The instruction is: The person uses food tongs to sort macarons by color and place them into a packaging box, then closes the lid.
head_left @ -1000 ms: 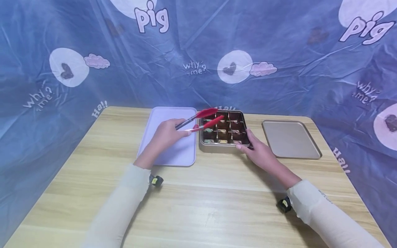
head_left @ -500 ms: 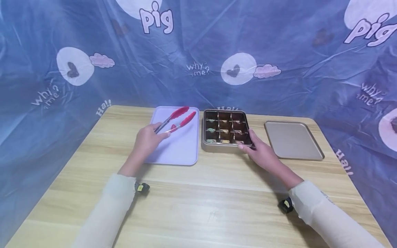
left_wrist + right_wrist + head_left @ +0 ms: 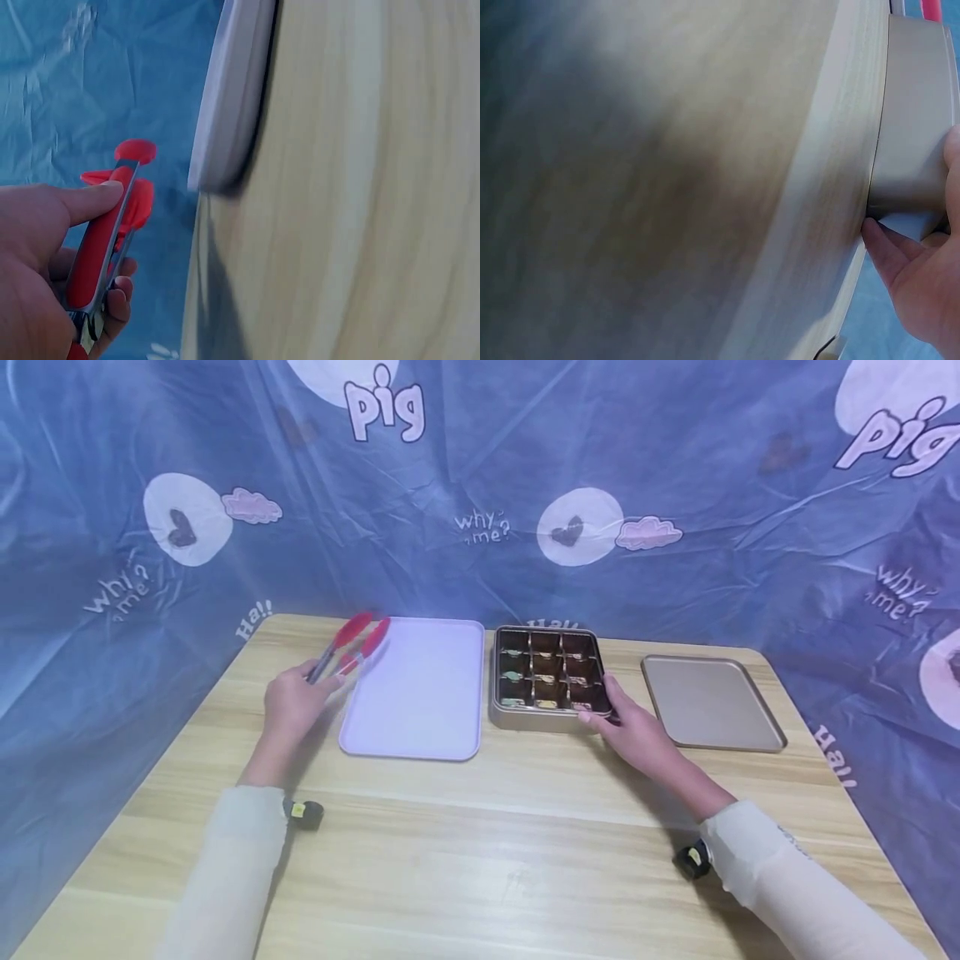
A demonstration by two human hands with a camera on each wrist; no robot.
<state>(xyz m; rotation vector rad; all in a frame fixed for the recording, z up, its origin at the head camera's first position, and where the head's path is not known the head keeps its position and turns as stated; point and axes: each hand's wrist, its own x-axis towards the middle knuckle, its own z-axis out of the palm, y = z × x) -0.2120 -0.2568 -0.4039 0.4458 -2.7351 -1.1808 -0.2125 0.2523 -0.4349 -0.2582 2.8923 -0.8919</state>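
My left hand (image 3: pixel 292 700) holds a pair of tongs (image 3: pixel 333 652) with red tips and metal arms, above the table at the lavender tray's left edge. In the left wrist view the thumb lies along the red-backed handle (image 3: pixel 96 251) and the fingers curl round its other side. The two red tips stand apart with nothing visible between them. My right hand (image 3: pixel 630 722) grips the near right corner of a bronze-coloured tin (image 3: pixel 536 720). A dark divider (image 3: pixel 545 668) splits the tin into several square compartments, with small green, yellow and pinkish patches at their bottoms.
The lavender tray (image 3: pixel 420 693) lies flat just left of the tin. To the right, a flat bronze-coloured lid (image 3: pixel 705 702) lies on the wooden table (image 3: pixel 480 843). A blue printed cloth (image 3: pixel 420 543) hangs behind the table's far edge and along both sides.
My left hand has carried the tongs leftward, from over the tin across the lavender tray to its left edge. My right hand stays on the tin's corner.
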